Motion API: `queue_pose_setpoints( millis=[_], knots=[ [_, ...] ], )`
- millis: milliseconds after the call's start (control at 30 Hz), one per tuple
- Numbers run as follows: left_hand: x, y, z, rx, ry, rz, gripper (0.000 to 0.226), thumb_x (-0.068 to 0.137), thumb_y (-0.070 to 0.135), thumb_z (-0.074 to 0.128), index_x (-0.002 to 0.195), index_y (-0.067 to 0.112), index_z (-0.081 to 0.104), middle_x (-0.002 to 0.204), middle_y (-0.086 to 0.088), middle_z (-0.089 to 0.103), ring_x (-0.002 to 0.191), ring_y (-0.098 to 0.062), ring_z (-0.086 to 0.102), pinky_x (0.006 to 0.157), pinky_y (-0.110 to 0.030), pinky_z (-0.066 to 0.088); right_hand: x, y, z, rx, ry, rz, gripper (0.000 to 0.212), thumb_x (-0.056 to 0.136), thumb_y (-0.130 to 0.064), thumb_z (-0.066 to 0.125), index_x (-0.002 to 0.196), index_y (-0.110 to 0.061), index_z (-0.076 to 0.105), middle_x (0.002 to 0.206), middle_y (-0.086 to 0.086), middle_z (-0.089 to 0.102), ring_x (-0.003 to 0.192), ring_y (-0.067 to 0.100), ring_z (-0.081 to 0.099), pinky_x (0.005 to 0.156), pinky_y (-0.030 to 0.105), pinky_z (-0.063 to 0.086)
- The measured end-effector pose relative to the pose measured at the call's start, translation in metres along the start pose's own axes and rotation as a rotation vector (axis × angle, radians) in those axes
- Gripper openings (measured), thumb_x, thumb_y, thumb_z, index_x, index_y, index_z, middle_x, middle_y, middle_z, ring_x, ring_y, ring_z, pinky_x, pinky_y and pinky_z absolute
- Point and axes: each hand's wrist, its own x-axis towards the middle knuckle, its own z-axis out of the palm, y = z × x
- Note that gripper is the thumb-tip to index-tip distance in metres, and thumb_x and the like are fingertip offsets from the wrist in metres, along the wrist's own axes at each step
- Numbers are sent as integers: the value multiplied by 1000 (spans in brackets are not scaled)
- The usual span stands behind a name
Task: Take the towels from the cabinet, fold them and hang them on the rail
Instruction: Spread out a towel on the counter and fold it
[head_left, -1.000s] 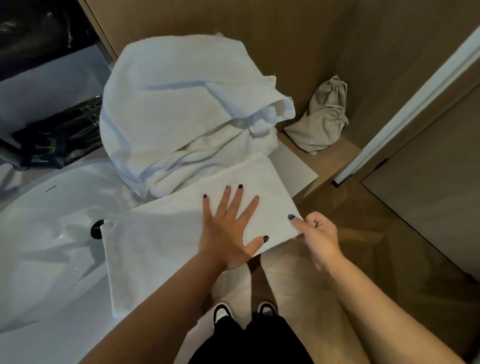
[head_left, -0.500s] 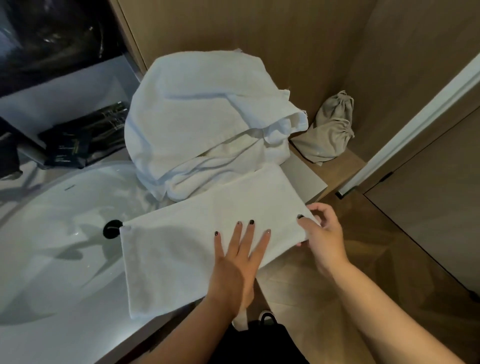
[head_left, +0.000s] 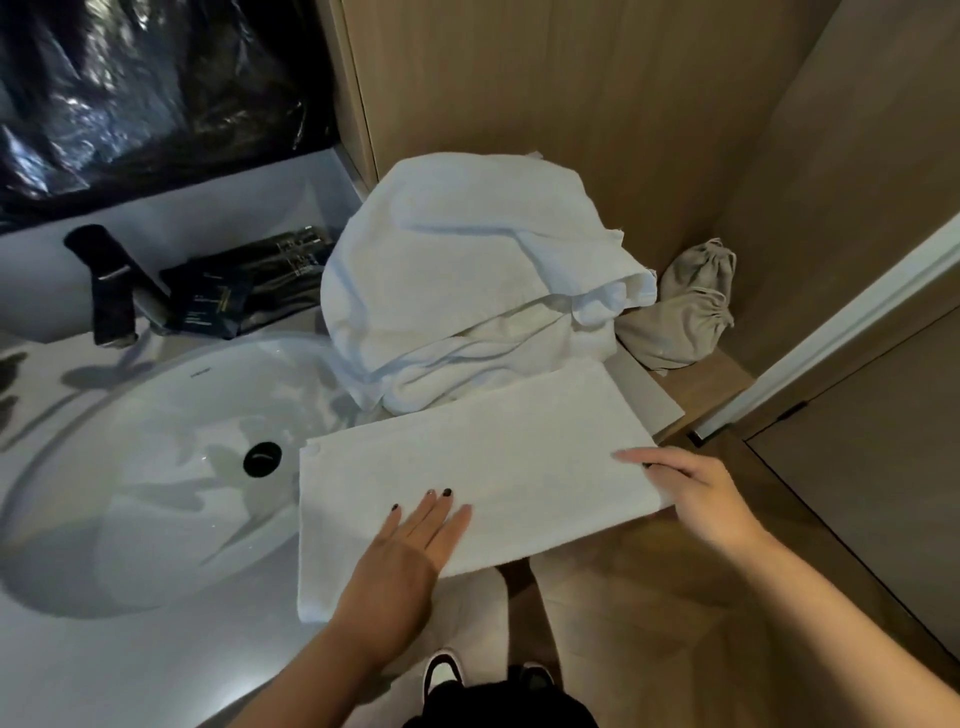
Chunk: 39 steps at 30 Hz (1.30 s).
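A: Progress? One folded towel (head_left: 483, 467) lies flat on the desk (head_left: 156, 675) beside the sink (head_left: 130, 467); unfolded towels (head_left: 467, 280) heaped behind; nothing hung yet.

B: Long axis runs lower-left to upper-right; left hand (head_left: 400, 561) flat, fingers straight, on its near edge; right hand (head_left: 691, 493) pinches the right corner.

Dim, warm indoor light. Soft shadows of the arms fall across the white sink (head_left: 130, 493); black plastic sheeting (head_left: 156, 88) shows glare streaks. Wide-angle bending curves the edges; fingertips slightly blurred.
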Motion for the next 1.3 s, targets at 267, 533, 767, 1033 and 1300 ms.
queue_pose_setpoints(
  millis=[267,533,767,1033,1300],
  knots=[
    [0,-34,-10,-348,86,8,98,50,-18,76,137,22,54,132,-5,63,119,-20,62,98,-45,50,-2,-6,-23,-499,-413,-8,60,81,-6,71,128,-39,51,132,-23,43,122,2,44,105,25,38],
    [5,-94,-55,-258,-60,-77,20,89,21,58,100,37,57,90,11,70,80,-13,68,71,-33,58,35,-14,-28,-448,-44,-255,20,86,-7,72,89,-27,70,89,2,52,83,3,50,73,13,39],
    [-15,-128,-76,-810,117,-577,25,82,41,77,84,17,70,75,0,67,69,-11,61,68,-33,47,51,-10,6,-134,216,-148,12,89,-5,67,82,-12,73,98,-6,68,91,-1,62,88,30,47],
    [3,-94,-51,-812,461,-799,18,99,27,53,113,17,48,89,11,57,82,-4,55,64,-23,43,67,-14,39,146,305,-169,14,97,-7,56,86,-11,62,89,14,60,82,23,54,75,36,42],
    [2,-89,-51,-622,374,-730,17,99,27,52,110,17,43,80,-2,57,72,-25,56,65,-39,49,52,11,41,-165,351,-22,18,100,-27,54,95,-10,60,88,5,63,86,26,60,67,35,47]
  ],
)
